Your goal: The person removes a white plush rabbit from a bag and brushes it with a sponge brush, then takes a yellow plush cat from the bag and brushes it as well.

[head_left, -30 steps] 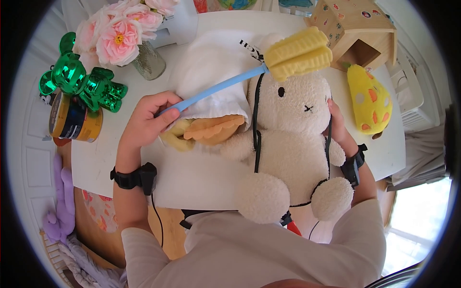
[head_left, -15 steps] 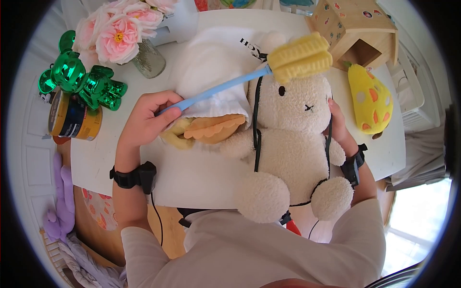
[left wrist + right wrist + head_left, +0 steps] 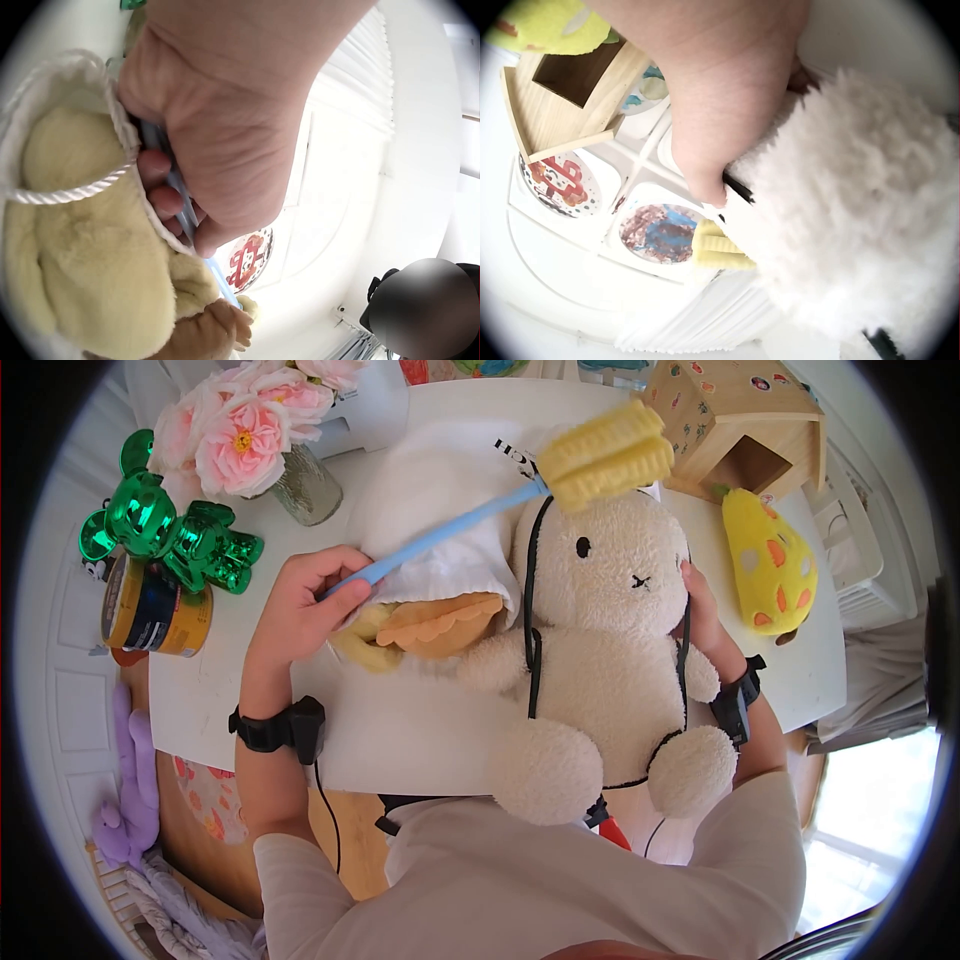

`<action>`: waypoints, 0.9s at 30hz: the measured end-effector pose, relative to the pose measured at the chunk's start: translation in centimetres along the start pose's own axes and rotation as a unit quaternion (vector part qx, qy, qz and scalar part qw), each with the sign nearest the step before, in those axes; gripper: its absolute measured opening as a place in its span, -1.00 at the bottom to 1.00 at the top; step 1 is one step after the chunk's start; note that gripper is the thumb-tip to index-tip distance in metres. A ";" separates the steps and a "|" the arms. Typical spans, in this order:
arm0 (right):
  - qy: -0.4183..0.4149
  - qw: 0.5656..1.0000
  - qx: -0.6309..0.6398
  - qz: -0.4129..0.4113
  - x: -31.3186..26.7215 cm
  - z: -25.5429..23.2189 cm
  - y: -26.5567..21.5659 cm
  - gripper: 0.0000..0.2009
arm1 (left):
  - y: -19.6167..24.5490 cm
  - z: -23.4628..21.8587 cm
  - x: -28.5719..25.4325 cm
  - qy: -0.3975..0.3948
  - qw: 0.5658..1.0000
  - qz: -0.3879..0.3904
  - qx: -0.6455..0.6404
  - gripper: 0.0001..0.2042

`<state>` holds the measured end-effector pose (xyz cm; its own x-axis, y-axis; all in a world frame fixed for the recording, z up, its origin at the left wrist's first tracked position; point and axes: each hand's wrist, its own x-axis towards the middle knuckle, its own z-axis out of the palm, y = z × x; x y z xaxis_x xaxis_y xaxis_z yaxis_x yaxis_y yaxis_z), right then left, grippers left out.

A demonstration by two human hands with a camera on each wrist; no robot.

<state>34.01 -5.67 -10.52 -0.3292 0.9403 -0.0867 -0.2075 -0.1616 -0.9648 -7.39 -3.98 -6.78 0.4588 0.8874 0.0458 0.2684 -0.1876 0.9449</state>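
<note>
The yellow sponge head [image 3: 605, 457] of the brush [image 3: 460, 527] has shifted up and to the left in the head view since half a second ago, while your left hand [image 3: 308, 605] has barely moved. Your left thumb and curled fingers pinch the blue handle near its end, thumb on the side nearer your body. From there the brush slants up to the right across the white bag [image 3: 440, 480], its sponge overlapping the top of the stuffed rabbit's head; you can't tell whether they touch.

Your right hand [image 3: 705, 615] rests against the side of the stuffed rabbit [image 3: 610, 670], beside its cheek. Most of those fingers are hidden, so you can't tell how far they curl. In the right wrist view a fingertip lies by the black cord [image 3: 739, 187] and the rabbit's fluff.

Both forearms reach forward from your body, a black wristband [image 3: 283, 730] on the left one, the elbows set wide apart. Below your left hand, a pale yellow stuffed toy [image 3: 97, 247] and an orange scalloped piece [image 3: 440, 628] show at the bag's mouth. Beyond your right hand lie a yellow spotted toy [image 3: 770, 570] and a wooden house [image 3: 740, 425] on the white table [image 3: 400, 735].
</note>
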 end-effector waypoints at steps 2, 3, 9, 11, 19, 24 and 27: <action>0.015 0.999 -0.032 -0.020 -0.1 0.1 0.2 -0.32 | -0.2 0.1 0.0 0.007 1.000 -0.018 -0.019 -0.88; 0.011 1.000 -0.023 -0.016 0.0 0.4 -0.1 -0.29 | -0.5 -0.1 -0.1 -0.009 1.000 0.001 -0.014 -0.88; 0.021 0.991 -0.125 -0.036 0.0 0.1 -0.7 -0.25 | -0.7 -0.7 0.6 -0.079 0.974 0.192 0.092 -0.87; 0.018 0.999 -0.048 -0.018 -0.1 0.4 -0.3 -0.25 | -0.6 -0.4 0.3 -0.055 0.990 0.125 0.040 -0.88; -0.014 0.999 0.048 0.005 0.3 -0.3 -0.5 -0.29 | 0.6 0.1 -0.2 0.107 0.988 0.083 -0.080 -0.85; 0.007 0.997 0.072 -0.007 0.5 0.1 -0.5 -0.38 | 0.0 -0.3 -0.4 0.063 0.996 0.060 0.008 -0.86; -0.020 0.993 0.113 -0.018 0.9 -0.6 -0.1 -0.40 | -0.3 -0.5 -0.4 0.042 0.998 0.039 -0.012 -0.84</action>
<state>34.27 -4.63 -10.68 -0.3536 0.9346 -0.0397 -0.4193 -0.1963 -0.8864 -8.07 -4.11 -6.99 0.4049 0.9026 0.1461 0.2143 -0.2490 0.9445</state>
